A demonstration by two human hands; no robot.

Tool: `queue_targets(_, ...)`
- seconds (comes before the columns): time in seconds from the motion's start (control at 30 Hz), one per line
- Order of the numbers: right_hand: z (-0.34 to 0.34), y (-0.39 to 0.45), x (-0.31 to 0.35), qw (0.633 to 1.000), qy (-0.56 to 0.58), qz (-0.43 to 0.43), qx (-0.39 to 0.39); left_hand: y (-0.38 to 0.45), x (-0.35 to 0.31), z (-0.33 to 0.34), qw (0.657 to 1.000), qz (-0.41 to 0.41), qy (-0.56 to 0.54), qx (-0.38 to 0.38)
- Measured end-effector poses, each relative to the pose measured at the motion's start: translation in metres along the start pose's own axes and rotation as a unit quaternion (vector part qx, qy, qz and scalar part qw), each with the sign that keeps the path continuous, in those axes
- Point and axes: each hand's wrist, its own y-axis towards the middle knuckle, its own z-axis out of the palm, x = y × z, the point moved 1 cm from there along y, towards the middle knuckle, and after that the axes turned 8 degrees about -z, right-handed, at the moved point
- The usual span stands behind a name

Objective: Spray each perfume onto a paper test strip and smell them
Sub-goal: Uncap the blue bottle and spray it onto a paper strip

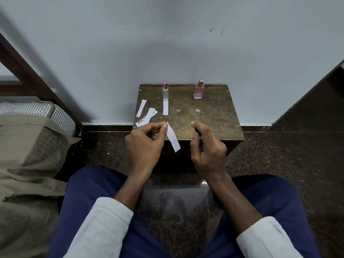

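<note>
The left hand (pixel 144 144) pinches the upper end of a white paper test strip (pixel 173 137) between thumb and forefinger; the strip hangs down and to the right, over the near edge of the bench (pixel 204 116). The right hand (pixel 208 148) is curled around a small dark bottle (pixel 201 143), of which only a narrow dark-blue sliver shows between the fingers and palm; the forefinger is raised above the top of the bottle. The held strip lies between the two hands, its free end near the right hand but apart from it. At the back of the bench, against the wall, a clear perfume bottle (pixel 165 91) with a pink cap stands upright on the left, and a pink perfume bottle (pixel 198 90) with a pink cap stands upright on the right, well apart from each other. A single strip (pixel 165 108) lies flat just in front of the clear bottle. Another loose strip (pixel 141 108) lies near the left edge of the bench, and a small pile of strips (pixel 147 118) lies just beyond the left hand. A small clear cap (pixel 197 110) lies on the bench in front of the pink bottle. A bed (pixel 28 138) with a striped pillow stands to the left of the bench.
</note>
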Motion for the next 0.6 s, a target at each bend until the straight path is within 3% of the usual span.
queue_targets(0.6,-0.014,0.002,-0.013,0.999,-0.039,-0.031,-0.008,-0.004,-0.003,0.004,1.0,-0.005,0.006,0.01)
